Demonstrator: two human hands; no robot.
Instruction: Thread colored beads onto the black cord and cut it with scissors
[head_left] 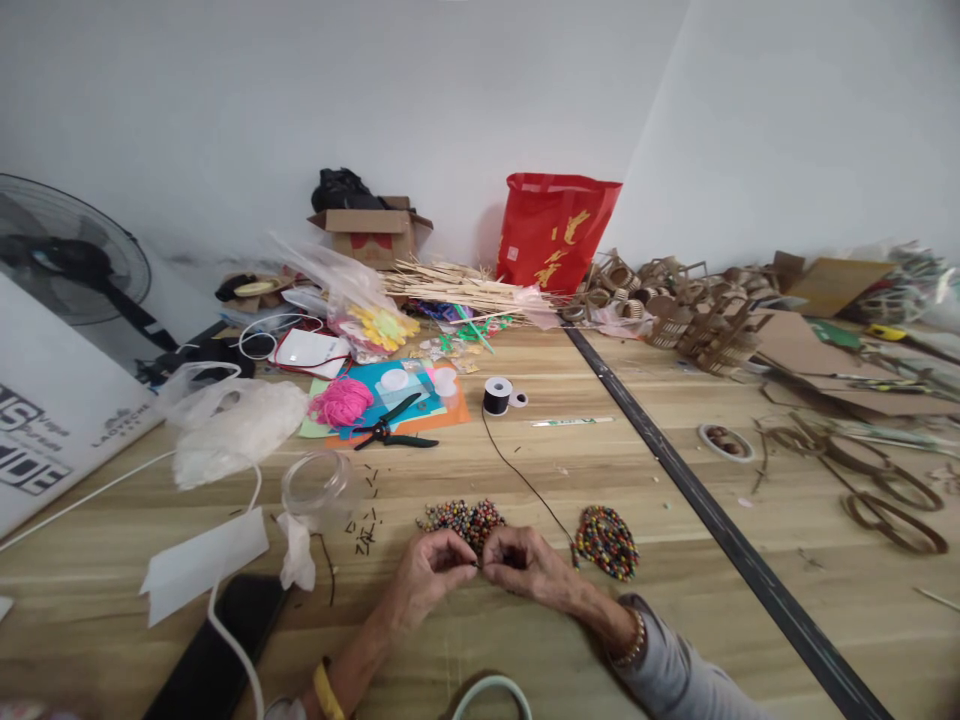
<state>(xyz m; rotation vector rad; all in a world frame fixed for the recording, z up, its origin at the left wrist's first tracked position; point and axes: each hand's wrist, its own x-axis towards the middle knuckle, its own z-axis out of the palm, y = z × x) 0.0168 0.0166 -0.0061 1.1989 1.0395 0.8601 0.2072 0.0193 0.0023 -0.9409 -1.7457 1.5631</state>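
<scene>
My left hand [431, 572] and my right hand [529, 565] meet above the tabletop, each in a pinch of thumb and forefinger. A tiny dark thing shows between the fingertips, too small to make out. Just beyond the fingers lies a loose pile of multicoloured beads [461, 517], partly hidden by the hands. A coiled string of the same sort of beads [607, 543] lies to the right of my right hand. Black cord [525, 478] runs from a white-flanged spool [496, 397] down to the near side of that coil, beside my right wrist.
Left of the hands are short dark snippets [365, 535], a clear plastic jar [319, 485], a white tissue [297, 552] and a black phone-like slab [217, 650]. Pruning shears [394, 430] lie on coloured sheets. A tape ring [491, 690] sits at the near edge, a dish [726, 442] at right.
</scene>
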